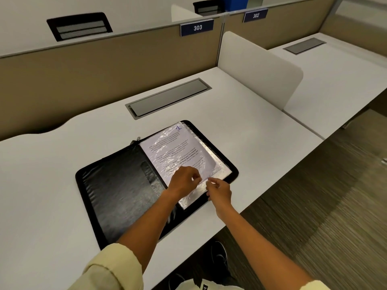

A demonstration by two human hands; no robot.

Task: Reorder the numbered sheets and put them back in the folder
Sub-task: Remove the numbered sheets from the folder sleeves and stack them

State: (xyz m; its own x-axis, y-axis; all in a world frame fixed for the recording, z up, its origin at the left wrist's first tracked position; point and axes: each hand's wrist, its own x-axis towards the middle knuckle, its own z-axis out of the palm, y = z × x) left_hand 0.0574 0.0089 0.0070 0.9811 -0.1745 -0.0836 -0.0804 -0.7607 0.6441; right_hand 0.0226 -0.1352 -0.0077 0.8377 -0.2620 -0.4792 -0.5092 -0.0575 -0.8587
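A black zip folder (117, 191) lies open on the white desk (41, 185). Its right half holds clear plastic sleeves, and the top one shows a printed sheet (178, 149) marked with a blue 1 at its far corner. My left hand (183, 180) rests on the near end of that sheet with its fingertips curled, pinching at the sleeve's edge. My right hand (219, 190) is right beside it, thumb and forefinger pinching the sleeve's open near edge (196, 193). What the fingers hold exactly is too small to tell apart.
A grey cable hatch (169, 97) is set into the desk behind the folder. A tan partition with a sign 303 (197, 27) runs along the back. A white divider (259, 65) stands to the right, with another desk beyond it. The floor drops off at the right.
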